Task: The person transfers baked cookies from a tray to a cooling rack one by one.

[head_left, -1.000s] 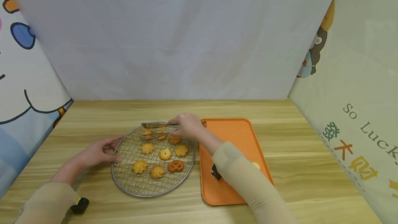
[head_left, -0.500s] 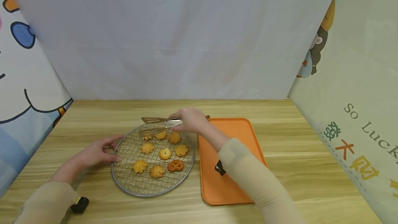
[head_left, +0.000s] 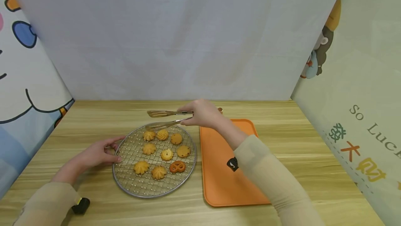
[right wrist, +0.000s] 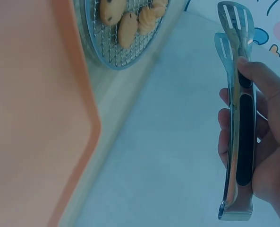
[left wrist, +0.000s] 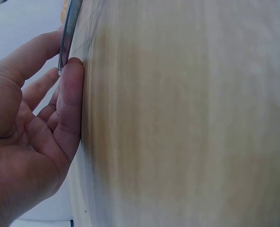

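Note:
My right hand (head_left: 205, 114) grips steel serving tongs (right wrist: 243, 137) with slotted tips and black grip pads. The arms of the tongs stand apart, with nothing between the tips, over the back edge of a round wire rack (head_left: 138, 187). On the rack lie several cookies: a star-shaped one (head_left: 141, 167), a swirled one (head_left: 162, 134), a spotted one (head_left: 183, 151) and a brown pretzel (head_left: 177, 166). At the rack's left rim is my left hand (head_left: 97, 153); its thumb lies on the rim and a fingertip sits beneath it in the left wrist view.
An orange rectangular tray (head_left: 216, 191) lies right of the rack, partly hidden under my right forearm. Both stand on a wood-grain table (head_left: 313, 170). A pale cloth (head_left: 188, 45) hangs behind, with printed panels at the left and right.
The tongs have come up off the back-left cookie, moving backward and right, with their arms spread wider. The cookies stay where they were. My left hand has not moved.

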Demonstrator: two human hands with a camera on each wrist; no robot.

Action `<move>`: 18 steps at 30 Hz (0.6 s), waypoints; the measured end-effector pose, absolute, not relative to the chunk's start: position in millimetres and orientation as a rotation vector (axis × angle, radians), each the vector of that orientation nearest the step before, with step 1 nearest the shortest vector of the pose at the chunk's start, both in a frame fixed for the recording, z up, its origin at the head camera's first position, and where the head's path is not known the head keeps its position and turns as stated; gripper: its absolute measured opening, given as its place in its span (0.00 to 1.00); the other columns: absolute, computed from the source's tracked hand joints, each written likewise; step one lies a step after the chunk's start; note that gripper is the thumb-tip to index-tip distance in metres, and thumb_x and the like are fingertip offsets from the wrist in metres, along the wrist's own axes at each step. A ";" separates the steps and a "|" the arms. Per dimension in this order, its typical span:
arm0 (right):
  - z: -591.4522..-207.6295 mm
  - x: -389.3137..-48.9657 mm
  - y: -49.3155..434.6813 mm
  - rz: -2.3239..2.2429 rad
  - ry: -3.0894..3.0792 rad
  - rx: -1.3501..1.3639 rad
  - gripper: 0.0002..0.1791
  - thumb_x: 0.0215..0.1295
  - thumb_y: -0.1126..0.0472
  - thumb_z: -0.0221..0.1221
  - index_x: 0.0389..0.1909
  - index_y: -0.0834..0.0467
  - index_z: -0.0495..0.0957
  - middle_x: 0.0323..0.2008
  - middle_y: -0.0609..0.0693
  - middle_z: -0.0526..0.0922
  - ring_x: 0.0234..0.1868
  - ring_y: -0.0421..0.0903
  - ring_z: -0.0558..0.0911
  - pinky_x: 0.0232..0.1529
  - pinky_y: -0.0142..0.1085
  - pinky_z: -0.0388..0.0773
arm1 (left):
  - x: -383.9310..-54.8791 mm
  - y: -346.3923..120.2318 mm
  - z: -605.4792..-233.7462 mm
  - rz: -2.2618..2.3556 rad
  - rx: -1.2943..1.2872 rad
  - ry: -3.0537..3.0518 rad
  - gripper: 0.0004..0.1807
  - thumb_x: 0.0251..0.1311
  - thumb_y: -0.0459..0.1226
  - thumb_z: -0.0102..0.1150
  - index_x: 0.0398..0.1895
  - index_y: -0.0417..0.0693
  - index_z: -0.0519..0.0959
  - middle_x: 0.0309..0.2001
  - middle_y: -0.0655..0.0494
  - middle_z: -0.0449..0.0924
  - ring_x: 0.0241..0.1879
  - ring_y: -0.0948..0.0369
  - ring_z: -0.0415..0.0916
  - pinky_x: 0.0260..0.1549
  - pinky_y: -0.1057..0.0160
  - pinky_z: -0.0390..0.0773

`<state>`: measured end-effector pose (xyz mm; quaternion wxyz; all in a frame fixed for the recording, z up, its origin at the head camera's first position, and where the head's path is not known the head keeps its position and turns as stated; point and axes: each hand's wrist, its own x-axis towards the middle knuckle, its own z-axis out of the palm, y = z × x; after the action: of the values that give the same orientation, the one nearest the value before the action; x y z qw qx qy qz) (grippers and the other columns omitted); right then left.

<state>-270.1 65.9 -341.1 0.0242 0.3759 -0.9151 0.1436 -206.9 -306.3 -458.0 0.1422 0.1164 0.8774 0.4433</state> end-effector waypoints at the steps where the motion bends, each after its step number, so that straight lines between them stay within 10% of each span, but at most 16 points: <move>1: -339.1 -269.0 68.5 0.455 -2.827 1.166 0.22 0.59 0.48 0.63 0.56 0.46 0.78 0.51 0.43 0.82 0.26 0.38 0.80 0.26 0.31 0.72 | -207.1 -306.1 -458.2 1.278 0.336 2.533 0.50 0.47 0.42 0.71 0.72 0.43 0.54 0.49 0.38 0.67 0.33 0.58 0.76 0.34 0.65 0.77; 18: -315.9 -251.2 118.1 0.512 -2.775 1.127 0.20 0.59 0.49 0.63 0.53 0.45 0.80 0.47 0.45 0.83 0.23 0.35 0.75 0.25 0.32 0.72 | -208.6 -307.4 -461.3 1.257 0.348 2.552 0.50 0.48 0.43 0.70 0.73 0.46 0.54 0.50 0.40 0.68 0.32 0.60 0.74 0.33 0.66 0.75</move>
<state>-251.2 118.1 -315.9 0.0512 0.3705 -0.9120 0.1683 -208.6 -307.4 -461.3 0.1374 0.1202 0.8820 0.4345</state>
